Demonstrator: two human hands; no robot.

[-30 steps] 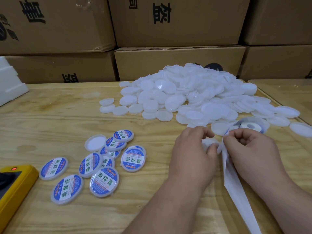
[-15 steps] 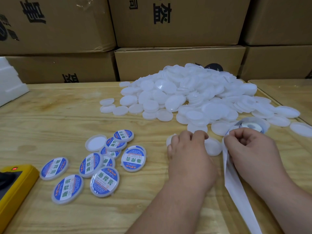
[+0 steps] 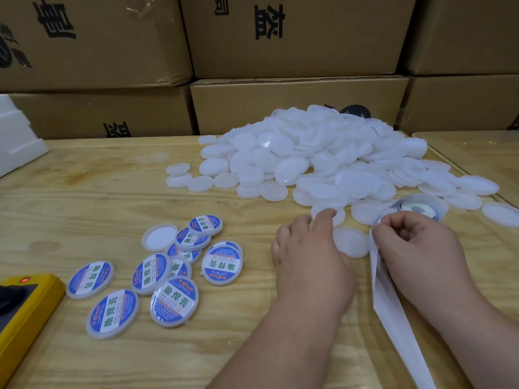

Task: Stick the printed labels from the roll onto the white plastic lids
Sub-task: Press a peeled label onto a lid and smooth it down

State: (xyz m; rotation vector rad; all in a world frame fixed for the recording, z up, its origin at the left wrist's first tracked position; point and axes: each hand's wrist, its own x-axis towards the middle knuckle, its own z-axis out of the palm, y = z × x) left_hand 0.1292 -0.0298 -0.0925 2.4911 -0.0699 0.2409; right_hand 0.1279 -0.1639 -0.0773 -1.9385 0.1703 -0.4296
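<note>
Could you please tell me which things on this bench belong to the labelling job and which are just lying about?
Belongs to the job:
heap of plain white round plastic lids
blue-and-white labelled lids
white label roll
white backing strip

Just lying about:
yellow device
brown cardboard boxes
white foam block

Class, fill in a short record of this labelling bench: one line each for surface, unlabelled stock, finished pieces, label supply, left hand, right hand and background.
Surface: pale wooden table
Unlabelled stock: heap of round white plastic lids
Finished pieces: cluster of lids with blue and white printed labels, left of the hands
Label supply: roll of labels with white backing strip trailing toward the viewer
Left hand: fingers reaching to a bare lid at the heap's edge
Right hand: pinches the strip
Background: stacked brown cardboard boxes
</note>
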